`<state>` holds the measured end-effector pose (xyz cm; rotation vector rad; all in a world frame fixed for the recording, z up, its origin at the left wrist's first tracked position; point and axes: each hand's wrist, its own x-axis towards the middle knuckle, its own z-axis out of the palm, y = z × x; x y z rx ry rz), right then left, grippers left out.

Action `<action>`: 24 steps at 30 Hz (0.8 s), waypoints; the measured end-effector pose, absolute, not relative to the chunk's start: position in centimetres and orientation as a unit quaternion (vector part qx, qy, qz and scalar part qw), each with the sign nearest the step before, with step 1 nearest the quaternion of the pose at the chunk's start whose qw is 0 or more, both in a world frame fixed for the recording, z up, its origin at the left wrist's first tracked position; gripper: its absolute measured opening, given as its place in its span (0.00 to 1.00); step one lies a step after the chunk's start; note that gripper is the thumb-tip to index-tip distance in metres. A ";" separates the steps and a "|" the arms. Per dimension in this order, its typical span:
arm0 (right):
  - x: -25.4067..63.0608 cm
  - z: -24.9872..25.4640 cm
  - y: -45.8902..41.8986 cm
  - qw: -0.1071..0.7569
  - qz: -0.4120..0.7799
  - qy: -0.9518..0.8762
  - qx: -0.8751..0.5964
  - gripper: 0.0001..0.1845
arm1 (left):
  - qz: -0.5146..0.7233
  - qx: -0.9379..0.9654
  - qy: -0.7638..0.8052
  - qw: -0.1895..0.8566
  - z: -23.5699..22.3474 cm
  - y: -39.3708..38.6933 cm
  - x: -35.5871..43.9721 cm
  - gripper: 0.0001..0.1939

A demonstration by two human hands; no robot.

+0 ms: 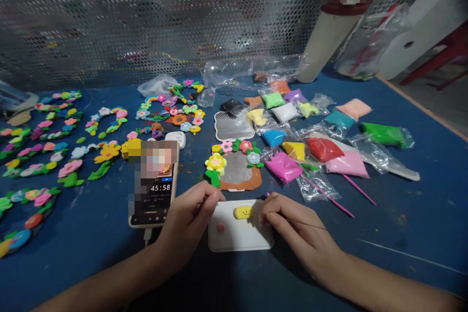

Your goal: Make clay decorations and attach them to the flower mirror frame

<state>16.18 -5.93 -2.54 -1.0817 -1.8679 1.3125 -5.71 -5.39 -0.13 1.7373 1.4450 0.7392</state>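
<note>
Yellow clay oval [243, 212], its long axis lying crosswise on a white board [252, 239], sat between the hands, nearer the right hand [300, 234], which pinched a thin wire [303, 223]; the left hand [190, 219] was curled, its hold unclear.

Only clear reading: "45:58", large white digits on the dark screen of the phone [153, 200], left of the white board [256, 239] at the near edge. Looks like a timer or clock, can't confirm. Small lines and icons under the digits are too tiny to read. Upper part of the screen is pixelated, nothing legible there.
</note>
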 end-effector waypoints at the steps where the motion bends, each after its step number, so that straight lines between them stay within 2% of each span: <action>1: 16.2 -2.5 -5.9 0.303 0.494 -0.705 -0.409 0.12 | 0.287 0.678 0.563 0.375 -0.2 -5.4 -5.7 0.13; 14: 16.1 -2.3 -5.8 0.302 0.493 -0.703 -0.415 0.12 | 0.250 0.686 0.558 0.394 -0.4 -5.3 -5.5 0.11; 17: 16.1 -2.3 -5.8 0.311 0.486 -0.707 -0.409 0.12 | 0.223 0.705 0.557 0.379 -0.7 -5.4 -5.4 0.08; 24: 16.2 -2.3 -5.8 0.308 0.481 -0.711 -0.410 0.12 | 0.211 0.737 0.542 0.346 -1.0 -5.3 -5.4 0.09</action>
